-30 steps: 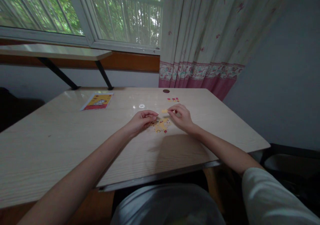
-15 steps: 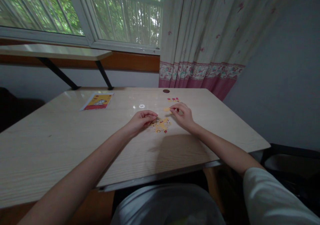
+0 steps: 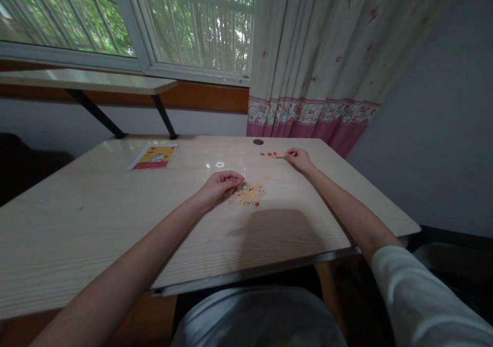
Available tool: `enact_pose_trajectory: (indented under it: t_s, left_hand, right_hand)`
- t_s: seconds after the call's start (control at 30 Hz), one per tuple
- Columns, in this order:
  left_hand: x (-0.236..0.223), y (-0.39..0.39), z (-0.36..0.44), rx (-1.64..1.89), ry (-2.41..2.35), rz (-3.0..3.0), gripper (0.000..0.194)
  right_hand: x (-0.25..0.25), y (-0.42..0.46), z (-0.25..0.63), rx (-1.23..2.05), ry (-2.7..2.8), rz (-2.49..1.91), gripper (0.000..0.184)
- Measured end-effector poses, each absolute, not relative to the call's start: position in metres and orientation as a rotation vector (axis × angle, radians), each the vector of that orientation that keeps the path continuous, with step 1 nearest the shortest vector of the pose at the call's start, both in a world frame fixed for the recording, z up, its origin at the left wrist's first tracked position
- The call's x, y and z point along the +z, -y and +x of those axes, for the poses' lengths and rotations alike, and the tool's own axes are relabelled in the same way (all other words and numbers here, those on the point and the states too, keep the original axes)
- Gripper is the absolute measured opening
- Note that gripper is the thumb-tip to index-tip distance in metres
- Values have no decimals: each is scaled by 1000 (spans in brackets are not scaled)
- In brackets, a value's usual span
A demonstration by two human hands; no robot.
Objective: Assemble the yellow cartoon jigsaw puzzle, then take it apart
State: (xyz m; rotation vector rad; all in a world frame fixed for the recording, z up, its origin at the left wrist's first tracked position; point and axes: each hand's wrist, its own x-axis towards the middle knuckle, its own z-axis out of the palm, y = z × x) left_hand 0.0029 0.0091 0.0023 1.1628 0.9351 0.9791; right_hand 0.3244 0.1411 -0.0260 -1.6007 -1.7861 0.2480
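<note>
My left hand [image 3: 223,187] is closed in a pinch at the left edge of a small pile of jigsaw pieces [image 3: 252,194], mostly yellow with bits of red and white. A greyish piece shows at its fingertips. Farther back, my right hand [image 3: 299,159] is closed too, its fingertips pinching a small jigsaw piece [image 3: 280,157] at the right end of a short row of red and yellow pieces [image 3: 268,154]. One loose yellow piece [image 3: 267,176] lies between row and pile. Details of the pinched pieces are too small to make out.
A yellow and red picture [image 3: 156,157] with a white animal lies flat at the back left of the desk [image 3: 115,229]. Behind it stands a raised shelf [image 3: 115,80] on black supports. A round cable hole [image 3: 258,142] is near the rear edge, in front of the curtain [image 3: 308,80].
My right hand has moved away from beside the pile, back and to the right, to the end of the row. My left hand has stayed at the pile.
</note>
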Motion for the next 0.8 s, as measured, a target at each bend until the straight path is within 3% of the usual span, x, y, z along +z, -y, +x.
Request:
enact_pose_trajectory:
  t_s: [0.37, 0.8]
  left_hand:
    - [0, -11, 2, 974, -924, 1166, 8]
    - [3, -9, 3, 971, -942, 1142, 6]
  right_hand:
    - [-37, -165, 340, 239, 1842, -1727, 15]
    - [-28, -160, 328, 165, 1848, -1732, 19]
